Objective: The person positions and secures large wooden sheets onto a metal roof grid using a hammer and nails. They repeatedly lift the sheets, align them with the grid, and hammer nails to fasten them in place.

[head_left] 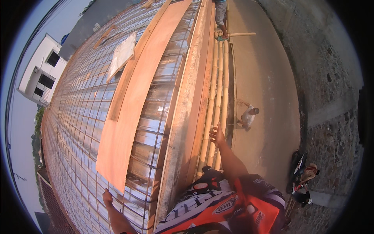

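Observation:
My left hand (108,197) is at the steel rebar grid (78,128), just below the lower end of a long thin plywood strip (128,117); its fingers look curled, and what they hold, if anything, is too small to make out. My right hand (217,134) is raised with its fingers apart and empty, over bamboo poles (224,85) that run along the outside of a timber edge board (183,109). A narrow plank (128,82) and a pale board (120,54) lie on the grid, over shiny metal decking.
A person's legs (220,19) stand on the bamboo at the top. Below the drop at right, another person (247,117) is on a road (265,78) beside a stone wall (331,136), with riders on motorbikes (300,171) lower down. A white building (43,70) and overhead cables are at left.

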